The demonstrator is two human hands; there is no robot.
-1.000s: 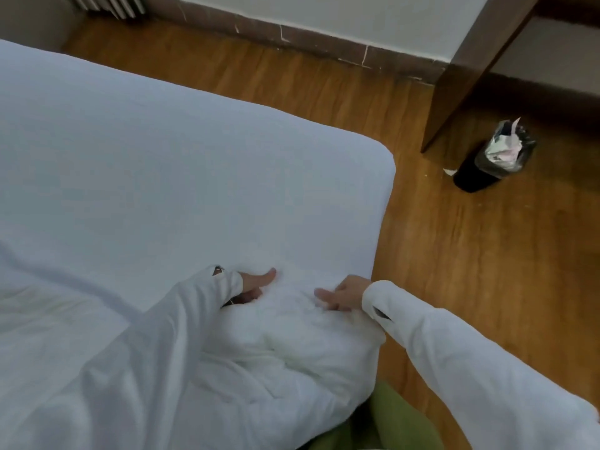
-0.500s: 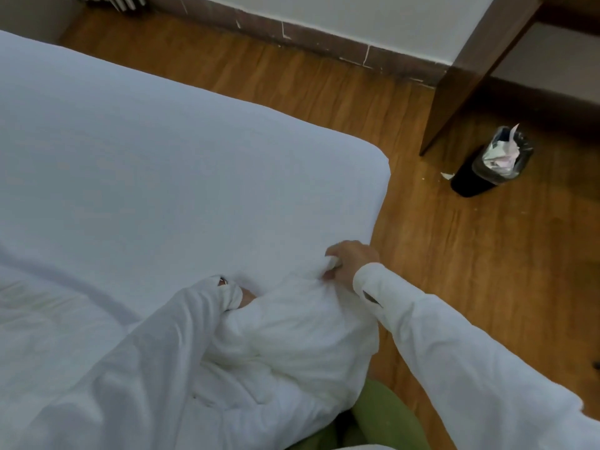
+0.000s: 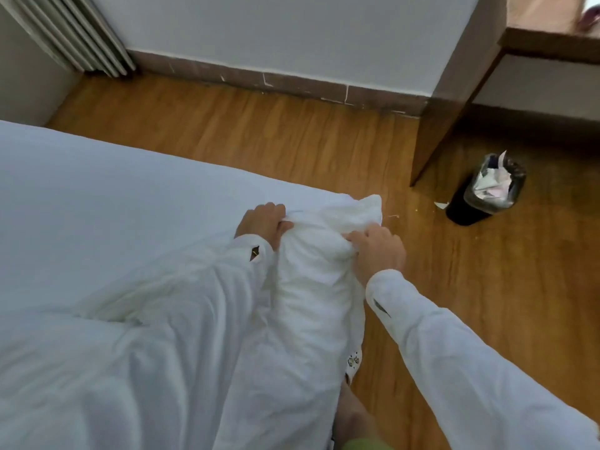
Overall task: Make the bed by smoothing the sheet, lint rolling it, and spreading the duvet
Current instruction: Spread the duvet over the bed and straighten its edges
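A: Left hand [image 3: 264, 224]?
B: Clamped on the white duvet [image 3: 311, 287], fingers [image 3: 276, 209] curled over a bunched fold, at the bed's corner.
A: Right hand [image 3: 378, 251]?
B: Also gripping the duvet, fingers [image 3: 357, 237] pinching cloth at the bed's outer edge, just across the bunched ridge from the left.
A: Duvet itself?
B: Heaped along the bed's near side, one corner poking past the bed's edge over the wooden floor [image 3: 487, 303]. Crumpled, not spread.
A: Sheet [image 3: 113, 196]?
B: Smooth and flat over the rest of the bed, uncovered.
A: Beyond the bed?
B: Black bin [image 3: 483, 193] stuffed with paper, well apart from the bed's corner, beside a wooden counter leg [image 3: 454, 92]. Radiator [image 3: 74, 34] against the wall past the bed's far side.
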